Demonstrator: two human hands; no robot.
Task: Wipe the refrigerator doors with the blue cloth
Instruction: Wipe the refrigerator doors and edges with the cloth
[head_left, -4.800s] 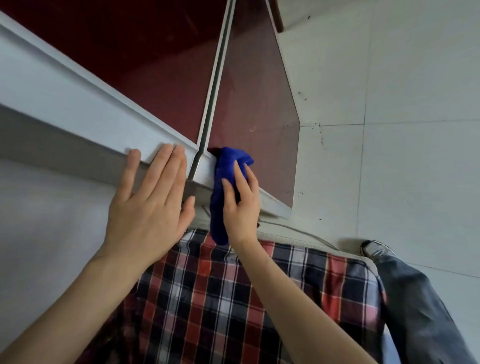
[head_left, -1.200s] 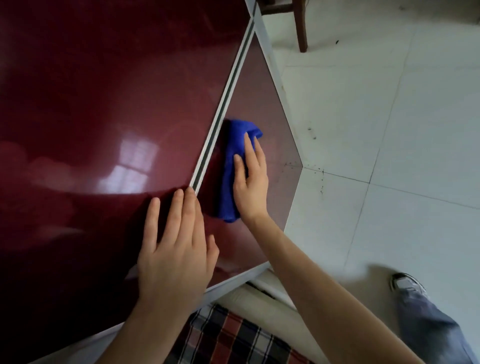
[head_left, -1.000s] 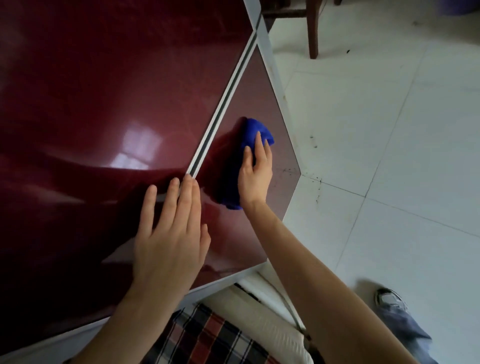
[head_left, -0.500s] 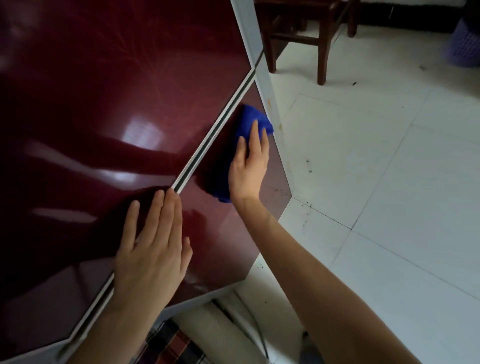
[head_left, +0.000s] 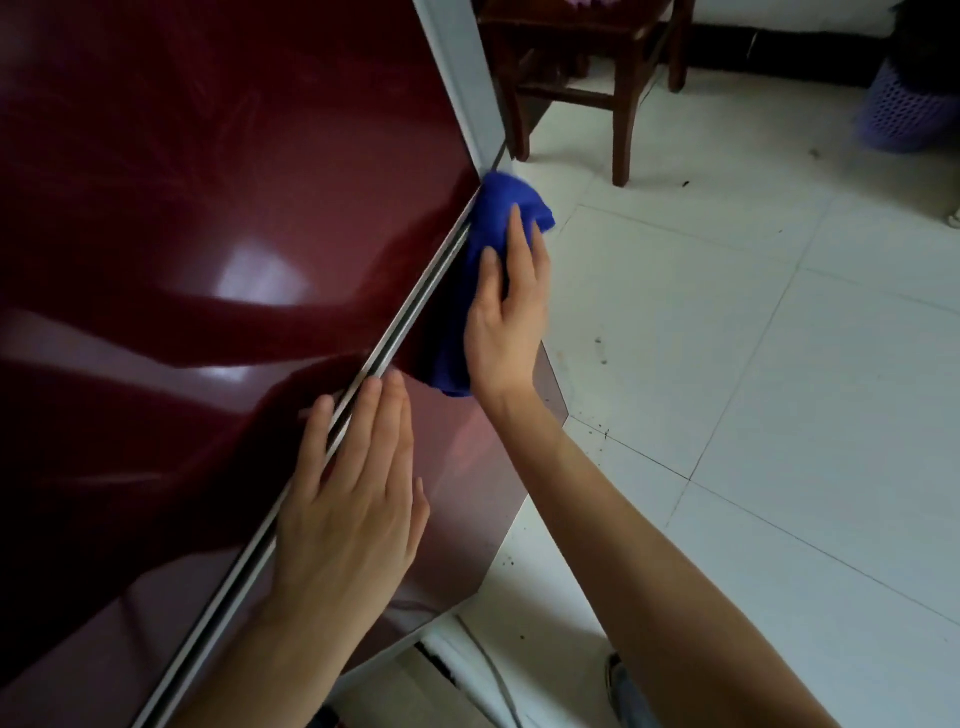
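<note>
The glossy dark red upper refrigerator door (head_left: 208, 218) fills the left of the view. A pale seam (head_left: 415, 306) divides it from the lower door (head_left: 457, 493). My right hand (head_left: 506, 312) presses the blue cloth (head_left: 493, 223) flat against the lower door, close to the seam and the door's right edge; its fingers lie straight over the cloth. My left hand (head_left: 353, 504) rests flat across the seam with straight fingers, holding nothing.
A white tiled floor (head_left: 753, 364) spreads to the right, with dark specks near the fridge. A dark wooden chair (head_left: 597, 62) stands behind the fridge's corner. A purple mesh basket (head_left: 904, 109) sits at the far right. A white cable (head_left: 488, 670) runs under the fridge.
My right hand has slid the blue cloth along the lower door beside the seam, out to the door's right edge. The view has tilted up, showing more chair and floor. My left hand stays flat.
</note>
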